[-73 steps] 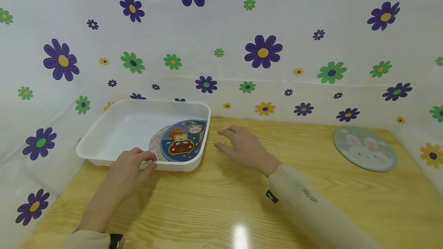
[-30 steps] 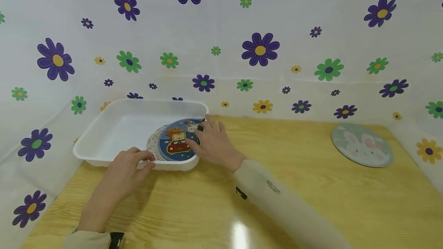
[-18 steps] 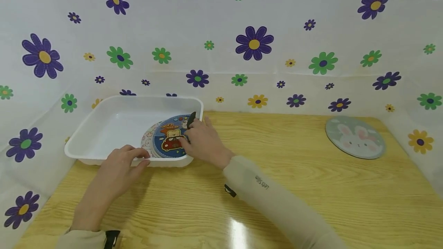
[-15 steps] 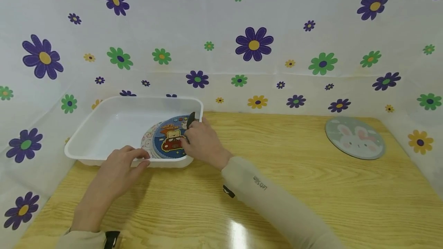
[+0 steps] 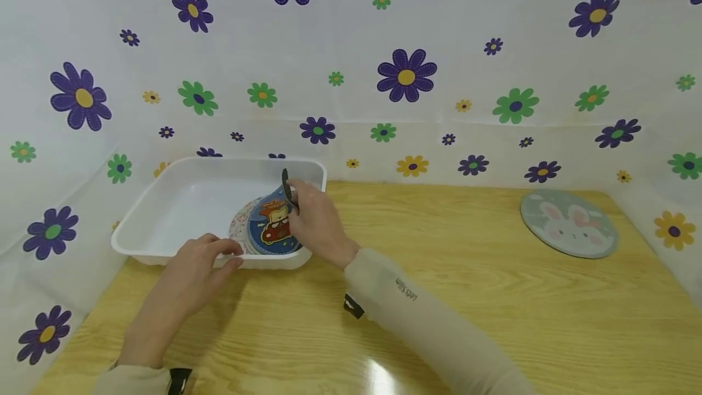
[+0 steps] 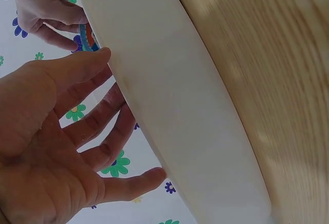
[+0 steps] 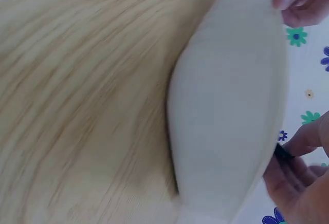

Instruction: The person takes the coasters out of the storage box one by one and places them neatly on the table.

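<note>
In the head view, a white plastic tray (image 5: 192,212) stands at the left of the table. My left hand (image 5: 189,282) holds its near rim, with the thumb outside and the fingers over the edge. Inside lies a stack of round mats: a pale pink-patterned one (image 5: 239,230) beneath a blue mouse pad (image 5: 269,221) with a bear in a red car. My right hand (image 5: 318,218) reaches over the tray's right wall and pinches the blue pad's right edge. That edge is bent upward, showing its dark underside (image 5: 286,185). In the right wrist view the tray wall hides most of the pad.
A round grey-green mat (image 5: 570,224) with a rabbit face lies at the back right of the wooden table (image 5: 439,249). A white flowered sheet (image 5: 351,35) hangs behind and along the sides, close to the tray.
My right hand has moved left from beside the tray, over its right wall, and gripped the blue mouse pad's edge, bending it up and leftward. My left hand has stayed on the rim.
</note>
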The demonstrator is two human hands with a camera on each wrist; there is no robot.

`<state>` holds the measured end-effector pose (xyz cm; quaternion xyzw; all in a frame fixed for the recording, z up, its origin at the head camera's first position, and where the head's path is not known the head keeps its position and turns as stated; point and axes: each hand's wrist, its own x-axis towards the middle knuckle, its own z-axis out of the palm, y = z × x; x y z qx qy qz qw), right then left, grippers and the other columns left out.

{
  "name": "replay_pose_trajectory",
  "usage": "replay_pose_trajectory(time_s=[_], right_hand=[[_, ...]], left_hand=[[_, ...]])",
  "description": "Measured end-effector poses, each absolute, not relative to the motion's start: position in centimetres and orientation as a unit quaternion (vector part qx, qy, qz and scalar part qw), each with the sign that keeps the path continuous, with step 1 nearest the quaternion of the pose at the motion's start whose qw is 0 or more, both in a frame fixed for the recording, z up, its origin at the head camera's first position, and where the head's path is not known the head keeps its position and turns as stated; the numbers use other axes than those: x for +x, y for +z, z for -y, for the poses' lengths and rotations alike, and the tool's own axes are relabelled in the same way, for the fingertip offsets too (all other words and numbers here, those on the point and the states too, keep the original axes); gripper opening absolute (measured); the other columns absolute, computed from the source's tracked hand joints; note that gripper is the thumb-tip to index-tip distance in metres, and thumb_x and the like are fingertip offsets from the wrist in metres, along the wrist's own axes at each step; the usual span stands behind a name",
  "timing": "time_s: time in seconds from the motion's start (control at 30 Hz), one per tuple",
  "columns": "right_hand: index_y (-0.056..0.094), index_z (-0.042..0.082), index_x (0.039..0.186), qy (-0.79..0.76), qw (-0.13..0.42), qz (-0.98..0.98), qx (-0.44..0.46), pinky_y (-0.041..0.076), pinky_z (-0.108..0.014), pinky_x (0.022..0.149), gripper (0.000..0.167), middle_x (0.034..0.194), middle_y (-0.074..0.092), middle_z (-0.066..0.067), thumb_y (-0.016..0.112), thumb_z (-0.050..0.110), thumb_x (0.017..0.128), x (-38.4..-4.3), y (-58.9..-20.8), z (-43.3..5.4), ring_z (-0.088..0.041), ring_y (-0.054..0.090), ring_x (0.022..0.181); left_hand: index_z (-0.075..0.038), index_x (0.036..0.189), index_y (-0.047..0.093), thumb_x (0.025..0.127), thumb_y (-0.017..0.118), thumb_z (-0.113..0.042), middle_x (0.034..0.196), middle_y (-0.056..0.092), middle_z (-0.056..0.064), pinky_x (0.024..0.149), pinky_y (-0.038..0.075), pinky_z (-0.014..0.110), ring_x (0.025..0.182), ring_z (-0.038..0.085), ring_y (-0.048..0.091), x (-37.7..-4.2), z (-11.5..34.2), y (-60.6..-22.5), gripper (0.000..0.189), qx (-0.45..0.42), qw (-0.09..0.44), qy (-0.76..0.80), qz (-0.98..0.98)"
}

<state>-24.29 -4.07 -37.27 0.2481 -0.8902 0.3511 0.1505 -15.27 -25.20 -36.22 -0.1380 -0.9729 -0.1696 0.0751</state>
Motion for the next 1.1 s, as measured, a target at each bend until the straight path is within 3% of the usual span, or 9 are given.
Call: replay_pose_trajectory(time_s=[0.17, 0.33, 0.43, 0.6, 0.8, 0.9, 1.1], right_hand=[[0.072, -0.004, 0.106, 0.382, 0.116, 0.889, 0.226, 0.045, -0.021, 0.067, 0.026, 0.093, 0.067, -0.013, 0.058, -0.008, 0.085, -24.0, -36.7, 4.1, -0.015, 0.053, 0.082], [0.073, -0.001, 0.12, 0.381, 0.1, 0.893, 0.218, 0.051, -0.022, 0.075, 0.029, 0.107, 0.069, -0.014, 0.059, -0.001, 0.095, -23.8, -36.8, 4.3, -0.017, 0.057, 0.09], [0.073, 0.0, 0.118, 0.4, 0.104, 0.888, 0.202, 0.054, -0.021, 0.077, 0.023, 0.107, 0.07, -0.013, 0.06, 0.004, 0.099, -23.8, -37.0, 4.1, -0.018, 0.062, 0.093], [0.072, -0.002, 0.114, 0.467, 0.103, 0.859, 0.183, 0.058, -0.019, 0.066, 0.02, 0.105, 0.075, -0.016, 0.058, 0.006, 0.102, -24.1, -37.1, 3.7, -0.018, 0.072, 0.083], [0.066, 0.001, 0.127, 0.565, 0.053, 0.814, 0.122, 0.059, -0.021, 0.055, 0.028, 0.112, 0.073, -0.02, 0.056, 0.004, 0.101, -23.9, -36.9, 3.0, -0.021, 0.074, 0.079], [0.062, 0.004, 0.136, 0.613, 0.026, 0.785, 0.088, 0.061, -0.026, 0.055, 0.036, 0.117, 0.07, -0.022, 0.055, 0.001, 0.1, -23.7, -36.7, 2.6, -0.023, 0.075, 0.076], [0.061, 0.006, 0.138, 0.654, 0.009, 0.754, 0.055, 0.062, -0.031, 0.058, 0.039, 0.12, 0.069, -0.023, 0.058, 0.0, 0.099, -23.6, -36.5, 2.2, -0.02, 0.074, 0.066]], left_hand=[[-0.011, 0.099, 0.076, 0.092, 0.074, -0.015, 0.1, 0.073, 0.018, 0.077, 0.054, 0.054, 0.089, 0.037, 0.066, -15.2, 25.3, -36.3, 0.009, -0.138, 0.078, -0.169, 0.973], [-0.011, 0.1, 0.077, 0.093, 0.074, -0.015, 0.101, 0.073, 0.016, 0.077, 0.055, 0.054, 0.09, 0.036, 0.066, -15.0, 25.3, -36.3, 0.009, -0.133, 0.076, -0.169, 0.974], [-0.012, 0.099, 0.077, 0.093, 0.074, -0.015, 0.099, 0.073, 0.015, 0.077, 0.055, 0.054, 0.09, 0.035, 0.067, -15.0, 25.2, -36.3, 0.008, -0.139, 0.08, -0.17, 0.972], [-0.011, 0.098, 0.077, 0.092, 0.074, -0.015, 0.099, 0.073, 0.015, 0.076, 0.055, 0.054, 0.089, 0.036, 0.067, -15.1, 25.2, -36.4, 0.007, -0.145, 0.094, -0.171, 0.97], [-0.011, 0.098, 0.077, 0.092, 0.074, -0.015, 0.1, 0.073, 0.016, 0.075, 0.055, 0.054, 0.09, 0.036, 0.067, -15.2, 25.3, -36.4, 0.008, -0.14, 0.089, -0.168, 0.972], [-0.012, 0.099, 0.076, 0.093, 0.073, -0.017, 0.101, 0.073, 0.016, 0.077, 0.055, 0.054, 0.091, 0.036, 0.066, -15.1, 25.2, -36.4, 0.008, -0.137, 0.084, -0.167, 0.973], [-0.012, 0.098, 0.077, 0.092, 0.074, -0.016, 0.102, 0.073, 0.017, 0.077, 0.055, 0.054, 0.091, 0.036, 0.066, -15.1, 25.1, -36.3, 0.008, -0.134, 0.085, -0.167, 0.973]])
